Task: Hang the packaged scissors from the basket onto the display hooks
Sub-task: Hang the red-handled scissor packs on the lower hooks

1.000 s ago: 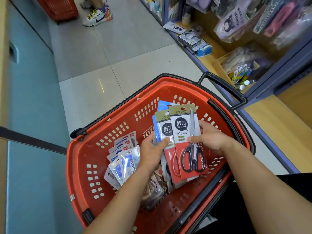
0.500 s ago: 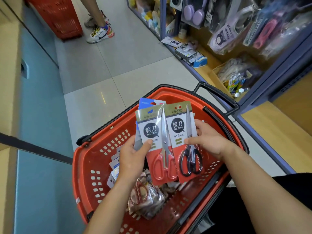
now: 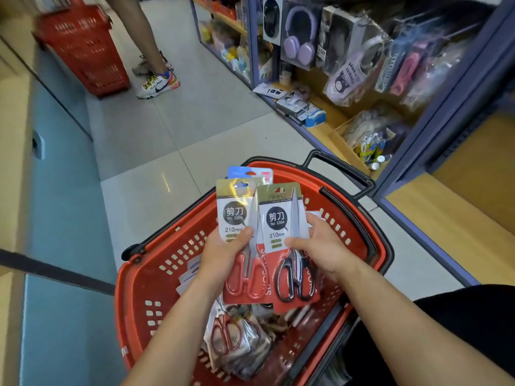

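Note:
Above the red basket [image 3: 156,277] I hold two fans of carded scissors. My left hand [image 3: 225,252] grips a pack of red-handled scissors [image 3: 245,263], thumb across its card, with at least one more card behind it, a blue one [image 3: 248,172]. My right hand [image 3: 320,249] grips a pack of black-handled scissors [image 3: 289,246], thumb on the front. More packaged scissors [image 3: 231,335] and small packets lie in the basket's bottom. The display hooks for scissors are not clearly in view.
Shelving [image 3: 418,140] with hanging headphones [image 3: 298,43] and bagged goods runs along the right. Boxes [image 3: 301,110] lie on its low shelf. A person's legs [image 3: 156,76] and another red basket [image 3: 83,48] stand ahead in the tiled aisle. A blue-and-cream wall is left.
Both hands have lifted the scissor packs up out of the basket, and the left and right packs have spread apart. My view has tilted upward toward the aisle and shelves.

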`<state>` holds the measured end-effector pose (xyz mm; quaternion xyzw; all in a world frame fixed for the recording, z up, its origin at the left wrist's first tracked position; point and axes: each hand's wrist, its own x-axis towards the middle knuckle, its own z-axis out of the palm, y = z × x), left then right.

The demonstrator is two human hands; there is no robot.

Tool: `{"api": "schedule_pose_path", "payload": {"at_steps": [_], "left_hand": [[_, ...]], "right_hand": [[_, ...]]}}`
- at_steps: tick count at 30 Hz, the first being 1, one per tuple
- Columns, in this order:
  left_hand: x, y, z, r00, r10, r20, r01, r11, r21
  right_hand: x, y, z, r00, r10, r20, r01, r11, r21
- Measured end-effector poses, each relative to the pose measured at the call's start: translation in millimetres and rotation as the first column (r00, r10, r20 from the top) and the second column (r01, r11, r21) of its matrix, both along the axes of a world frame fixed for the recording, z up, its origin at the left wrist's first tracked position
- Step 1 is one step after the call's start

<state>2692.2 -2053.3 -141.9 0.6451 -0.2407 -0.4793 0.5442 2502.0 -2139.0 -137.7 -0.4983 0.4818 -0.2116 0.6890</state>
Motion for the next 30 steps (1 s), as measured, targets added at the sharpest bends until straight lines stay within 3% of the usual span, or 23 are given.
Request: {"api": "schedule_pose_path", "payload": {"at_steps": [12, 19, 24, 30], "left_hand": [[19.1, -2.8, 6.9, 0.995, 0.09, 0.047, -0.091, 0.995, 0.028], [-15.0, -28.9, 42.6, 1.0, -0.004, 0.023, 0.006, 0.998, -0.061], [-63.8, -60.4, 87.5, 0.995, -0.104, -0.004, 0.102, 0.979, -0.178], [-140.4, -101.2, 157.6, 0.964, -0.265, -0.014, 0.245, 0.909, -0.337]], "right_hand": [[-9.3, -10.9, 6.1, 0.985, -0.15, 0.079, 0.151, 0.988, -0.008], [-38.2, -1.1, 40.8, 0.913, -0.289, 0.288, 0.269, 0.957, 0.11], [-92.4, 6.3, 87.9, 0.83, -0.38, 0.408, 0.393, 0.918, 0.055], [-189.1, 16.4, 151.8, 0.581, -0.606, 0.544, 0.723, 0.691, -0.002]]}}
